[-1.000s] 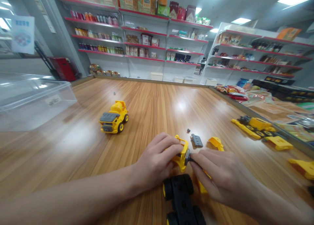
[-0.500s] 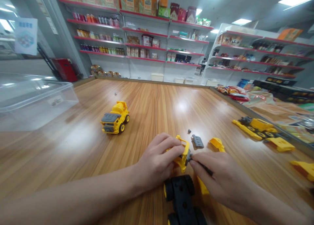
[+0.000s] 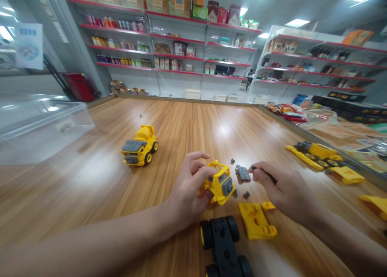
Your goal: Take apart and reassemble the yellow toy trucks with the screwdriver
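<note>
My left hand grips a yellow toy truck cab, its grey grille facing right. In my right hand is a slim black screwdriver, pinched between thumb and fingers; its shaft is mostly hidden. The fingertips are beside a grey roof-like panel lying on the table. Small dark screws lie between the cab and that hand. Below them rests a yellow flat part with a small yellow piece beside it. A black wheeled chassis lies near the table's front edge.
An assembled yellow mixer truck stands to the left, near a clear plastic bin. At the right are another yellow toy vehicle, a loose yellow part and packaged goods. Shelves line the back.
My right hand has moved up and right, away from the cab, with the screwdriver. The cab is tilted so its grille shows more. Screws and the yellow flat part are uncovered.
</note>
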Motion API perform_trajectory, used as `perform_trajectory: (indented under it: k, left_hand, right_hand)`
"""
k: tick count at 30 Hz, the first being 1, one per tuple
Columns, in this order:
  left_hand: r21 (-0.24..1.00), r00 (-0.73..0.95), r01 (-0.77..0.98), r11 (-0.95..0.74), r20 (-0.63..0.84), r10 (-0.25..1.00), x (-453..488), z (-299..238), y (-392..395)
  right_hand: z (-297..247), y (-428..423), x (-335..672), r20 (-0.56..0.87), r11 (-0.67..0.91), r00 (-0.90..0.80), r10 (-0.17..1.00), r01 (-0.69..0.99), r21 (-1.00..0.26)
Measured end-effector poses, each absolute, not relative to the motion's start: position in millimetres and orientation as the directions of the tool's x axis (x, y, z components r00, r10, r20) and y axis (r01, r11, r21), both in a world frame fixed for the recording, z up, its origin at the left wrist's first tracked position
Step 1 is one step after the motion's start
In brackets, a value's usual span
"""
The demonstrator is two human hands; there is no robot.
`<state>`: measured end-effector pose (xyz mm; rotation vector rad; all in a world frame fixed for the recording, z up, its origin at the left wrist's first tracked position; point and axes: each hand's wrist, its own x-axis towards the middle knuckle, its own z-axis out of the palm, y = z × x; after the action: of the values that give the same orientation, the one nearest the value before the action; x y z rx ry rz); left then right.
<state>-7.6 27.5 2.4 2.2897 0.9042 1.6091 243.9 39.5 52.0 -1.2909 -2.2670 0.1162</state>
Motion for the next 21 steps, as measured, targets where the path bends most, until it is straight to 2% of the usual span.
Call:
perform_trajectory:
  k: [3, 5, 7, 9, 12, 18, 21]
  left_hand:
    - [0.67, 0.172, 0.2, -0.715, 0.694, 0.699, -4.2, 2.1, 27.1]
    - [0.818, 0.148, -0.004, -0.576, 0.57, 0.808, -1.9, 3.1, 26.0]
    - [0.892, 0.181, -0.198, -0.406, 0.44, 0.88, -0.3, 5.3, 25.0]
    - [0.902, 0.23, -0.327, -0.282, 0.366, 0.902, 0.1, 7.6, 24.5]
    - [0.885, 0.275, -0.423, -0.195, 0.33, 0.903, -0.7, 8.7, 25.6]
    - [0.809, 0.306, -0.569, -0.146, 0.374, 0.876, -2.1, 2.7, 31.0]
    - [0.807, 0.36, -0.58, -0.112, 0.377, 0.853, -2.0, 2.3, 31.1]
  right_hand:
    - [49.5, 54.1, 253.3, 0.414, 0.526, -0.424, 0.805, 0.833, -0.17]
    - [47.2, 59.1, 255.7, 0.408, 0.542, -0.466, 0.785, 0.836, -0.088]
    - [43.6, 62.2, 256.8, 0.38, 0.575, -0.521, 0.764, 0.817, -0.035]
    - [38.8, 64.7, 258.1, 0.343, 0.608, -0.566, 0.75, 0.793, -0.021]
    - [31.9, 68.1, 259.8, 0.303, 0.641, -0.599, 0.741, 0.766, -0.051]
    - [31.0, 68.7, 257.1, 0.308, 0.676, -0.623, 0.719, 0.73, -0.1]
    - [34.4, 68.2, 255.7, 0.292, 0.69, -0.637, 0.713, 0.713, -0.127]
